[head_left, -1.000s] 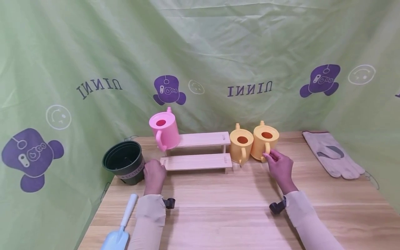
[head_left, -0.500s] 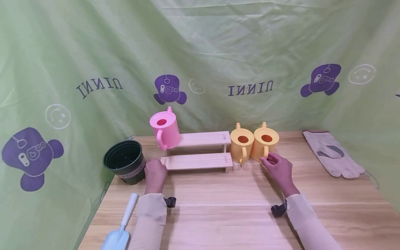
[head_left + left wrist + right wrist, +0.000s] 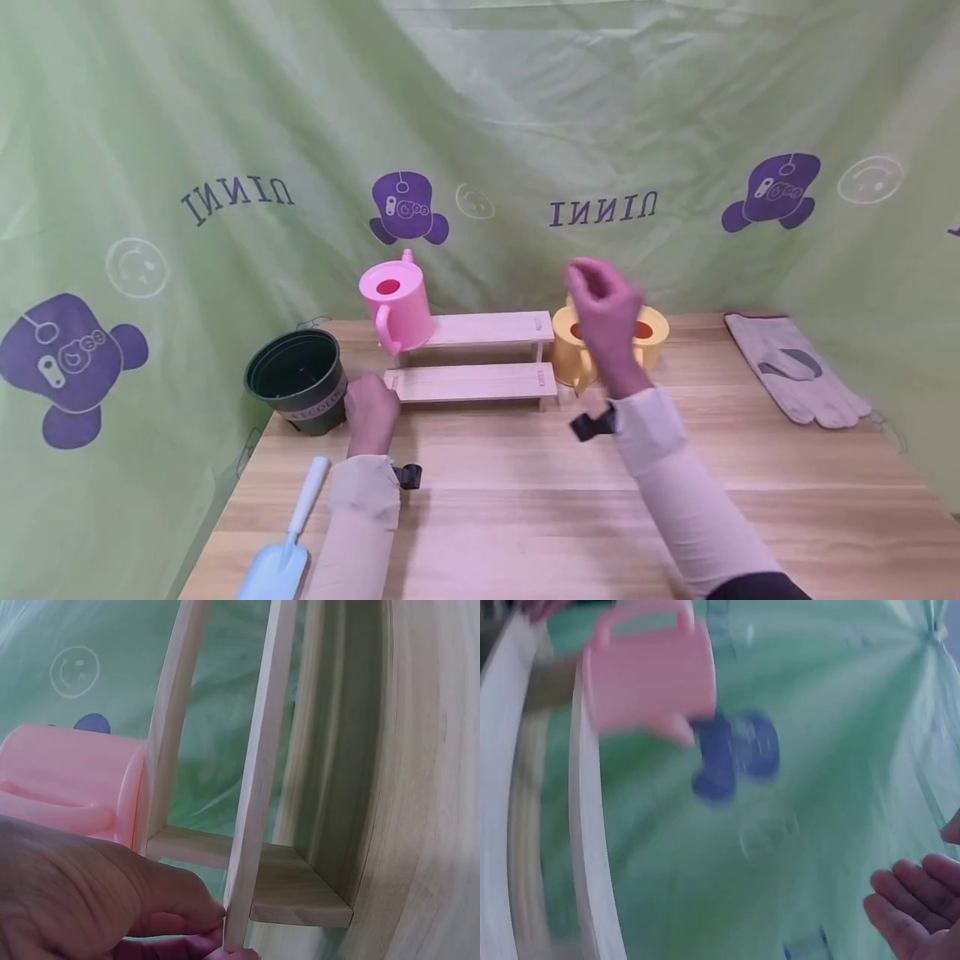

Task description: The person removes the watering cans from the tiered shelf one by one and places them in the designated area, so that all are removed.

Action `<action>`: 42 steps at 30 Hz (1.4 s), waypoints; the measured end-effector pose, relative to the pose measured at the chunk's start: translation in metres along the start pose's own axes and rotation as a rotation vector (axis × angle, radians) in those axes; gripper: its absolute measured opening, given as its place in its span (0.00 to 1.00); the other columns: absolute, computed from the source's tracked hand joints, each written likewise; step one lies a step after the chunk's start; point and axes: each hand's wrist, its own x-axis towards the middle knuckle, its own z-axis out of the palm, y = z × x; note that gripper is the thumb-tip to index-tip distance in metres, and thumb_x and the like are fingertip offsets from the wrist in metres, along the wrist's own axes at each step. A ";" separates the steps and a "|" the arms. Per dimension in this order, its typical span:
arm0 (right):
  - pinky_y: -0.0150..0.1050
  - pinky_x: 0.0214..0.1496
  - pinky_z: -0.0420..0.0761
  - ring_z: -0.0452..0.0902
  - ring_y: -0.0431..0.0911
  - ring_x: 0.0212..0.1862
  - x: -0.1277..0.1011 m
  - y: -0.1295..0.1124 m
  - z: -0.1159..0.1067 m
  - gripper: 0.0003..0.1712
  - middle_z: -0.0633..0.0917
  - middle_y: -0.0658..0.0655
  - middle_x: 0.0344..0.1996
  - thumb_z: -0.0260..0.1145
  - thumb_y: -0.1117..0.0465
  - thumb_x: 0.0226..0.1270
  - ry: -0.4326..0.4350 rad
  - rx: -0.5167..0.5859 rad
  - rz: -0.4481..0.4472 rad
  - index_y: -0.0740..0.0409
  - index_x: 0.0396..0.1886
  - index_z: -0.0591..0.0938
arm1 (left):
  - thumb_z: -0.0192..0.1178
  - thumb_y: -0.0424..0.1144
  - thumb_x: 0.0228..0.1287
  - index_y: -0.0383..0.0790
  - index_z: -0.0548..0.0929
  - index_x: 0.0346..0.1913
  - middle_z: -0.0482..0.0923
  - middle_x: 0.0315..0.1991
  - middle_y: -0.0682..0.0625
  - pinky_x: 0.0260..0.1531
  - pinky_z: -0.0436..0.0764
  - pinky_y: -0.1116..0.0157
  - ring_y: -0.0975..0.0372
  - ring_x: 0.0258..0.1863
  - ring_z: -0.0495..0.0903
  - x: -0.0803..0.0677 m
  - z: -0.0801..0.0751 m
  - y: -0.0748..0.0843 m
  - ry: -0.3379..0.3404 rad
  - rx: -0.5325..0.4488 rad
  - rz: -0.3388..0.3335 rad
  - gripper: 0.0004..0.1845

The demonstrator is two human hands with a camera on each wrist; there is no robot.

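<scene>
My left hand (image 3: 371, 414) pinches the left end of the lower board of a two-step wooden stand (image 3: 472, 383); the left wrist view shows thumb and fingers at the board's edge (image 3: 259, 765). On the left of the upper step stands a pink watering can (image 3: 403, 315), its handle toward me. My right hand (image 3: 611, 321) is raised in front of two yellow watering cans, partly hiding the left can (image 3: 561, 354) and the right can (image 3: 657, 337). Its fingers are loosely bent with nothing in them, as the right wrist view also shows.
A dark green pot (image 3: 296, 379) stands left of my left hand. Nearer me lies a light blue trowel (image 3: 276, 567). Grey work gloves (image 3: 798, 375) lie at the right of the wooden table (image 3: 510, 533). A green printed curtain (image 3: 480, 100) hangs behind.
My right hand has let go of the right yellow watering can's handle, risen and moved left. The left hand keeps its hold on the stand.
</scene>
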 end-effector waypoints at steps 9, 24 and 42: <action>0.29 0.38 0.78 0.81 0.40 0.39 -0.050 -0.011 0.146 0.14 0.85 0.53 0.37 0.65 0.58 0.58 -0.474 0.011 0.144 0.58 0.43 0.82 | 0.55 0.29 0.51 0.33 0.75 0.18 0.74 0.23 0.38 0.27 0.72 0.55 0.48 0.25 0.74 0.001 -0.001 -0.006 0.033 -0.016 0.002 0.07; 0.29 0.30 0.71 0.72 0.38 0.25 -0.073 0.002 0.205 0.09 0.81 0.44 0.17 0.64 0.53 0.58 -0.440 -0.181 0.025 0.52 0.25 0.85 | 0.59 0.32 0.50 0.36 0.74 0.16 0.73 0.19 0.40 0.26 0.73 0.54 0.48 0.23 0.74 0.001 0.001 0.001 0.032 -0.028 0.012 0.10; 0.31 0.34 0.79 0.81 0.41 0.37 -0.063 -0.001 0.142 0.17 0.85 0.56 0.39 0.68 0.61 0.56 -0.420 -0.069 0.195 0.53 0.47 0.82 | 0.53 0.27 0.50 0.33 0.76 0.18 0.76 0.26 0.36 0.30 0.74 0.52 0.46 0.28 0.77 0.000 -0.001 0.001 0.021 0.024 0.002 0.08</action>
